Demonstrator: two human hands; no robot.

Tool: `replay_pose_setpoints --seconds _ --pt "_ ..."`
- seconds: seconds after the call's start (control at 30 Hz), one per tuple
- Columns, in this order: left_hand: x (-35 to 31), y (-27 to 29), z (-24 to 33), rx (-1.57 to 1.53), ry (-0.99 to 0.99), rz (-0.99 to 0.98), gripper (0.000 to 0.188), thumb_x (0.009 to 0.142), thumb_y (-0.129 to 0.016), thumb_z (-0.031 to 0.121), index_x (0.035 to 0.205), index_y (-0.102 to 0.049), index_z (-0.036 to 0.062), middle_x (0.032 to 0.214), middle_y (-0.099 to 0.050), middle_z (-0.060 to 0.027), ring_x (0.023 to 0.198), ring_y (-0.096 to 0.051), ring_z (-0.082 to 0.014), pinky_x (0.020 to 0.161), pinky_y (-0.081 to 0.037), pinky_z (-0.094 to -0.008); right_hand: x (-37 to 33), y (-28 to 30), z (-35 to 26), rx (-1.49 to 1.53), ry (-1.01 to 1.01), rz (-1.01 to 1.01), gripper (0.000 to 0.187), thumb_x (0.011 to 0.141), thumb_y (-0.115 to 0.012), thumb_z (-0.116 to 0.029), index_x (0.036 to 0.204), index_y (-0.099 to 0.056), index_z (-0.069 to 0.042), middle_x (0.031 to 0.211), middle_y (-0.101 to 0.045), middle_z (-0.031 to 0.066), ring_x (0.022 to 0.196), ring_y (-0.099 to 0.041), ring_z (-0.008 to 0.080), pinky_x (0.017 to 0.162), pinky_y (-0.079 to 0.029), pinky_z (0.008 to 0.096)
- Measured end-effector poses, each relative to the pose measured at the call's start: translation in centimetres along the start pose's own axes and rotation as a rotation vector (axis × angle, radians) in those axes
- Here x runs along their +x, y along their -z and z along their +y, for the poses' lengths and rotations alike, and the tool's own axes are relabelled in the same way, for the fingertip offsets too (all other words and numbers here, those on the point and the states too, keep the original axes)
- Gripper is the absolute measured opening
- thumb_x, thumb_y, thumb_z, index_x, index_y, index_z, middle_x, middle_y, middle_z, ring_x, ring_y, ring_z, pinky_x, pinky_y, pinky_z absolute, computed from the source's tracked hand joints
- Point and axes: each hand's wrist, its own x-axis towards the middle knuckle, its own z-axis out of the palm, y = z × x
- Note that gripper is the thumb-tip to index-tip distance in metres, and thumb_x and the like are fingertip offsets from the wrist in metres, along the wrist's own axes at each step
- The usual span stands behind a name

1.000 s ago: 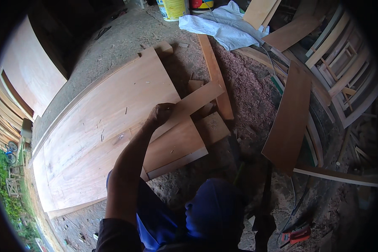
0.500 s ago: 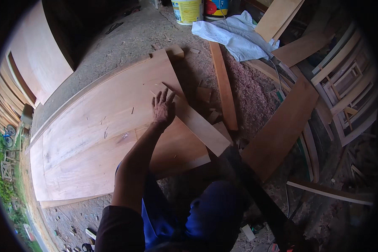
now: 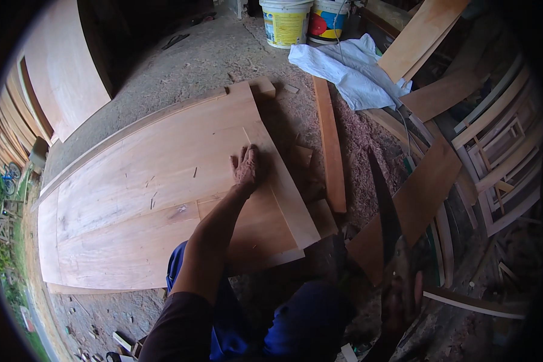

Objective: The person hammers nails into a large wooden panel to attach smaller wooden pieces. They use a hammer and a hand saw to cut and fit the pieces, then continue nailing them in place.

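Observation:
A large plywood sheet (image 3: 120, 193) lies raised off the floor in front of me, and a narrow wooden board (image 3: 291, 202) rests along its right end. My left hand (image 3: 245, 167) presses flat at that board's left edge, fingers spread, gripping nothing. In the shadow at the lower right, my right hand (image 3: 402, 292) is wrapped round the handle of a handsaw. The dark blade of the handsaw (image 3: 387, 205) stands pointing away from me, to the right of the narrow board and apart from it. Dimness hides much of the right hand.
Beyond the sheet a reddish plank (image 3: 329, 145) lies on the shavings-strewn floor. White sacking (image 3: 344, 66) and paint buckets (image 3: 286, 24) are at the back. A brown panel (image 3: 431, 181) lies right of the saw; wooden frames (image 3: 504, 145) lean farther right. Wood offcuts (image 3: 321, 218) sit by the sheet's end.
The narrow board has turned and shifted to lie along the sheet's end. My left hand has moved right and nearer with it. The saw has swung up from pointing left to pointing away.

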Motion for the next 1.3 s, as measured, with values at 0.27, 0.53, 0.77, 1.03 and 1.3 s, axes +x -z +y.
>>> replay_pose_setpoints --seconds 0.27,0.53,0.77,1.03,1.3 --pt "5.7 -1.1 -2.8 0.116 -0.09 0.072 0.073 0.093 -0.062 0.043 0.154 -0.037 0.0106 0.154 -0.041 -0.0184 0.144 -0.032 -0.04 0.118 -0.025 -0.0559 5.1 -16.1 -1.2 -0.096 0.595 -0.041 0.03 0.103 -0.051 -0.008 0.129 -0.058 0.003 0.133 -0.057 0.0374 0.115 -0.064 0.0484 0.088 -0.058 0.0494" --pt "10.8 -2.4 -3.1 0.096 -0.171 0.073 0.053 0.096 -0.054 0.028 0.145 -0.045 0.0091 0.151 -0.045 -0.0136 0.142 -0.04 -0.0326 0.118 -0.027 -0.0527 7.1 -22.9 -5.4 -0.03 0.67 -0.099 0.029 0.102 -0.055 -0.008 0.127 -0.054 0.004 0.119 -0.063 0.0318 0.103 -0.069 0.0433 0.083 -0.062 0.0421" --pt "12.2 -2.0 -2.3 0.048 -0.058 0.11 0.04 0.095 -0.056 0.03 0.131 -0.058 0.0128 0.137 -0.055 -0.0121 0.133 -0.046 -0.0333 0.112 -0.033 -0.0498 7.1 -24.4 -9.3 0.318 -0.015 -0.267 0.053 0.092 -0.069 -0.022 0.136 -0.058 0.006 0.122 -0.066 0.0239 0.104 -0.068 0.0373 0.09 -0.054 0.0431" --pt "14.8 -0.8 -1.0 0.125 0.135 0.048 0.029 0.091 -0.062 0.031 0.115 -0.065 0.0154 0.123 -0.061 -0.0093 0.119 -0.054 -0.031 0.1 -0.04 -0.0467 7.5 -25.1 -9.4 0.203 0.088 -0.271 0.05 0.094 -0.065 -0.027 0.133 -0.06 0.005 0.12 -0.067 0.0222 0.105 -0.066 0.0391 0.093 -0.052 0.0463" --pt "14.9 -1.6 -2.2 0.133 0.062 0.067 0.03 0.089 -0.064 0.031 0.115 -0.064 0.016 0.12 -0.061 -0.0104 0.116 -0.054 -0.0318 0.098 -0.04 -0.0469 7.9 -24.7 -10.1 0.271 -0.047 -0.288 0.046 0.095 -0.062 -0.025 0.129 -0.062 0.006 0.123 -0.066 0.022 0.108 -0.065 0.0407 0.096 -0.051 0.047"
